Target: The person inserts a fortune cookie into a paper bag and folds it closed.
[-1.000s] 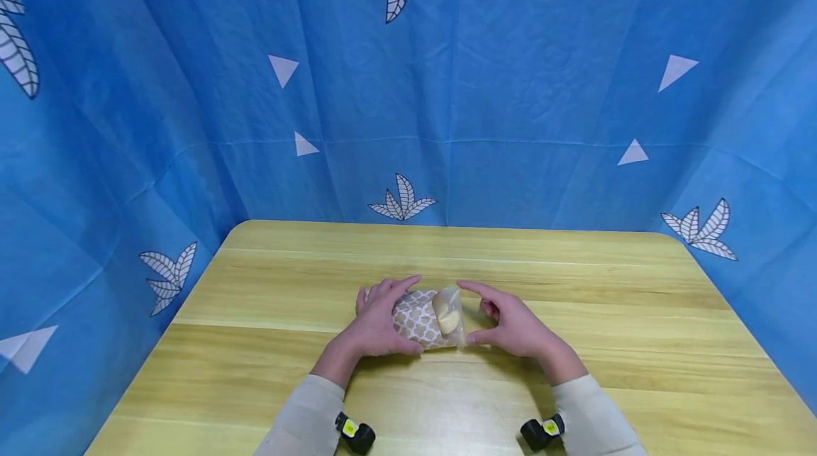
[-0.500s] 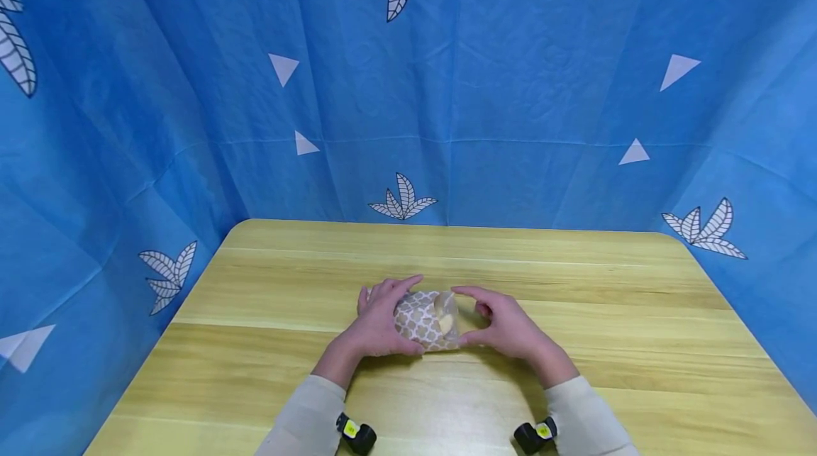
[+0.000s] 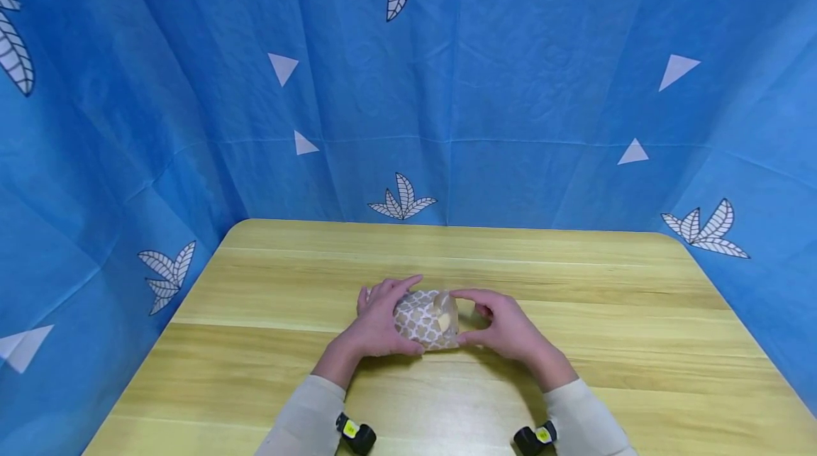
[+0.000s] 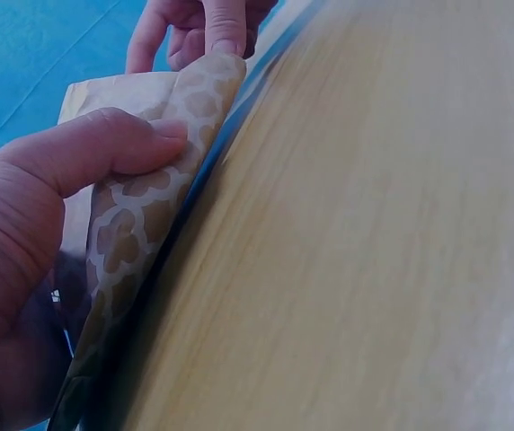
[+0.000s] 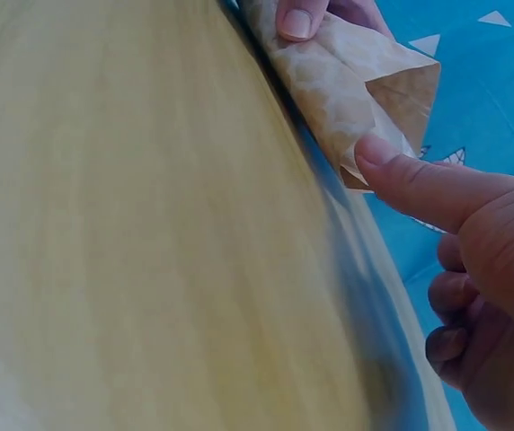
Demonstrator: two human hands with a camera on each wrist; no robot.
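Observation:
A small paper bag (image 3: 421, 318) with a brown and white lattice print lies on its side at the middle of the wooden table (image 3: 606, 286). My left hand (image 3: 375, 323) grips its left end, thumb on the near face and fingers over the far side. My right hand (image 3: 504, 327) pinches its right end between thumb and forefinger. The left wrist view shows the left hand (image 4: 68, 180) pressing its thumb on the patterned bag (image 4: 140, 238). In the right wrist view the right hand (image 5: 473, 224) touches the bag (image 5: 347, 72) at a folded corner with its thumb tip.
Blue cloth with white leaves and triangles (image 3: 408, 87) hangs close behind the table and along both sides. The table's rounded far corners and its left and right edges are in view. Bare wood lies all around the bag.
My right hand has moved left and closed on the bag's right end, which is now pressed in and shorter. The left hand has kept its hold and place.

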